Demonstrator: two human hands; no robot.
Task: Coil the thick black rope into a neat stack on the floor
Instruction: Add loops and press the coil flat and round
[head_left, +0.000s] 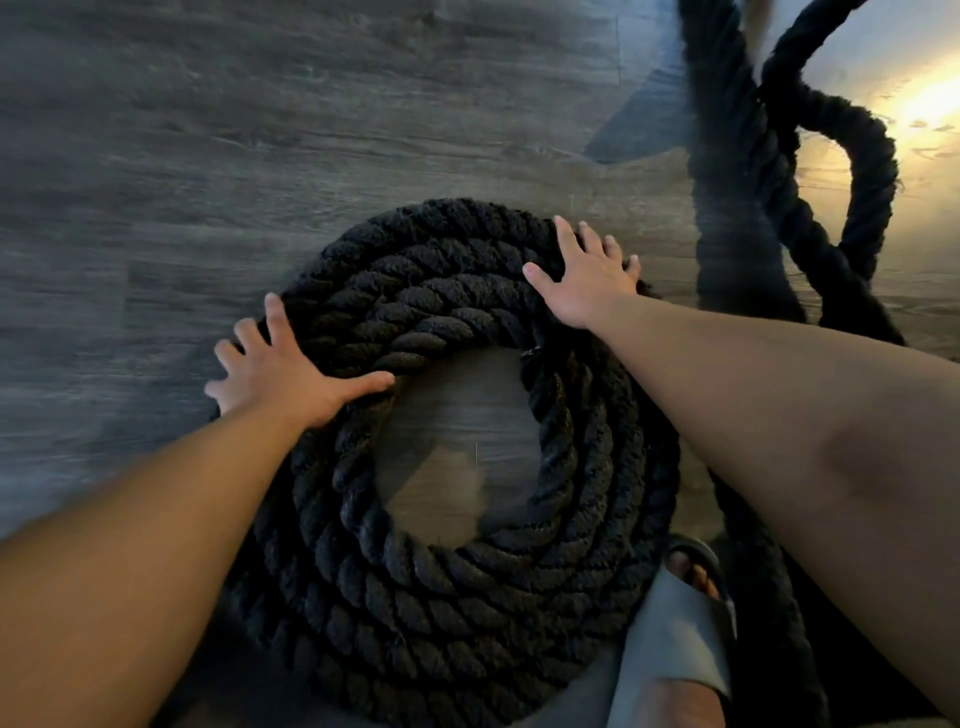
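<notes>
On the floor (260, 130), we log one rope coil (467, 597) under left hand (291, 374) and right hand (587, 280), fingers spread flat; loose rope (810, 234) runs off right, nearer the right hand.

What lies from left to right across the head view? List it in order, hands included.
left hand → floor showing through the hole of the coil → right hand → loose rope loops. The coil spans under both hands, so it gets no single place.
</notes>
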